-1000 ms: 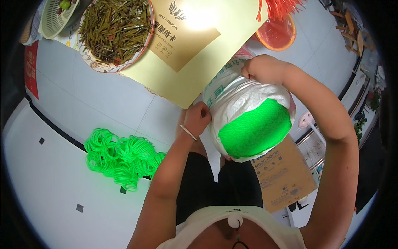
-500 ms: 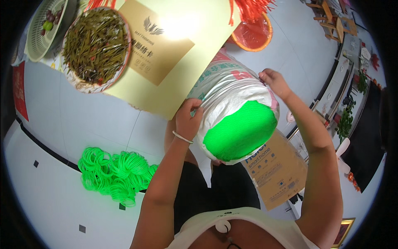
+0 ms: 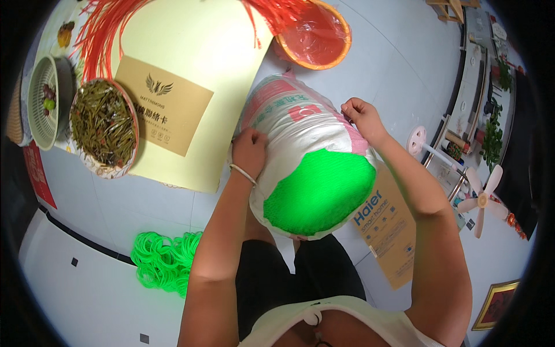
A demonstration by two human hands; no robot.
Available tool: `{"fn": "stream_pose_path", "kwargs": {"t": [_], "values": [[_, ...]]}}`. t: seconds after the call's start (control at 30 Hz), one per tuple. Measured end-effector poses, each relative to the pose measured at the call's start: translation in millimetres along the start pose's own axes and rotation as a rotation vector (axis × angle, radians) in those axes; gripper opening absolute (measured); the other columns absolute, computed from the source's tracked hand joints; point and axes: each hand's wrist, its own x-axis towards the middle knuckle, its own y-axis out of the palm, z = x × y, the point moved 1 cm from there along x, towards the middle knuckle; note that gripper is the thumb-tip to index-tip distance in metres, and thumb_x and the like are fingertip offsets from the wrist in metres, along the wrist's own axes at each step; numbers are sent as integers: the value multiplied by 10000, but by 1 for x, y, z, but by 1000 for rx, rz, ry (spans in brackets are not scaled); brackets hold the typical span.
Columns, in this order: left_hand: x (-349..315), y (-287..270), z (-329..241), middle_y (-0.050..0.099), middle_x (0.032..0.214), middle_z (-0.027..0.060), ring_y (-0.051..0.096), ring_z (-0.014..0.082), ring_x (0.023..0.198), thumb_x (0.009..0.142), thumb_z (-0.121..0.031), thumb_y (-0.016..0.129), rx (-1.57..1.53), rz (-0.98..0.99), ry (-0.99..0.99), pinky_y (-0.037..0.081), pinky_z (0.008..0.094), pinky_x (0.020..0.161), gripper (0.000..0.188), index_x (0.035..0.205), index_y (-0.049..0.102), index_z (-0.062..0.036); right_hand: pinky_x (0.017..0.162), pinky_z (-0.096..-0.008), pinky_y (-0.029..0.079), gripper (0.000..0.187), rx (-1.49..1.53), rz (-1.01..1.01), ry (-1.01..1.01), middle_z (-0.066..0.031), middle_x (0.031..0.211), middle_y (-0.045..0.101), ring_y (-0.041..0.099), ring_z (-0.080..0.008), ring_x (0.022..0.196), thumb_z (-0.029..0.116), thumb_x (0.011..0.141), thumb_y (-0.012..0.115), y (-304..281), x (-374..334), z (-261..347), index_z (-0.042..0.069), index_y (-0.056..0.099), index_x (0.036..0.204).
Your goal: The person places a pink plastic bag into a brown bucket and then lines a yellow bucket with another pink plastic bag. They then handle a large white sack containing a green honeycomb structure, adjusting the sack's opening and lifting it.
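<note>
A white woven sack (image 3: pixel 283 136) with pink and green print stands between my legs and the table. Bright green, finely ridged contents (image 3: pixel 321 188) fill its wide mouth; I cannot make out their kind. My left hand (image 3: pixel 250 150), a pale band at its wrist, is closed on the sack's left side. On the opposite side, my right hand (image 3: pixel 361 120) pinches the fabric near the pink stripe. The sack's rim lies around the green contents.
At the left, a yellow-covered table (image 3: pixel 191 40) bears a plate of cooked green stems (image 3: pixel 103 124), a green basket (image 3: pixel 43 104) and red strips (image 3: pixel 107 37). An orange bin (image 3: pixel 324 40), flattened carton (image 3: pixel 388 231), green coils (image 3: pixel 165 260) and white fan (image 3: pixel 481 199) stand or lie around.
The view has shifted, and the table's things appear lower and farther left. More of the sack's printed side shows, with less bunched fabric near its mouth. Both hands still grip its sides.
</note>
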Motion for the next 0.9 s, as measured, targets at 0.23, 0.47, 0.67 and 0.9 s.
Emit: {"fn": "stream_pose_path", "kwargs": {"t": [0.23, 0.47, 0.67, 0.9], "values": [[-21, 6, -49, 610, 785, 166, 566, 305, 704, 871, -219, 621, 217, -68, 179, 446, 387, 656, 258, 812, 584, 29, 592, -271, 405, 252, -92, -49, -126, -13, 665, 552, 448, -99, 625, 251, 899, 644, 1, -11, -3, 23, 593, 803], [5, 6, -52, 590, 713, 184, 560, 352, 675, 850, -271, 651, 292, 130, -4, 442, 440, 647, 329, 712, 575, 19, 545, -319, 412, 409, -57, 46, 38, -32, 570, 512, 429, -122, 548, 362, 861, 681, 11, 10, -3, 22, 563, 666], [10, 12, -57, 587, 682, 180, 531, 289, 596, 838, -231, 685, 251, 24, 184, 421, 388, 576, 312, 710, 580, 34, 518, -319, 386, 487, -208, 38, -18, -15, 540, 472, 378, -107, 528, 392, 870, 670, 13, 12, 11, 28, 515, 586], [19, 19, -68, 603, 708, 131, 552, 230, 648, 810, -178, 706, 102, 151, 141, 451, 354, 619, 224, 766, 612, 20, 533, -276, 380, 409, -50, 293, -19, 28, 591, 461, 391, -82, 568, 331, 858, 704, 7, 14, 12, 52, 509, 630]]}}
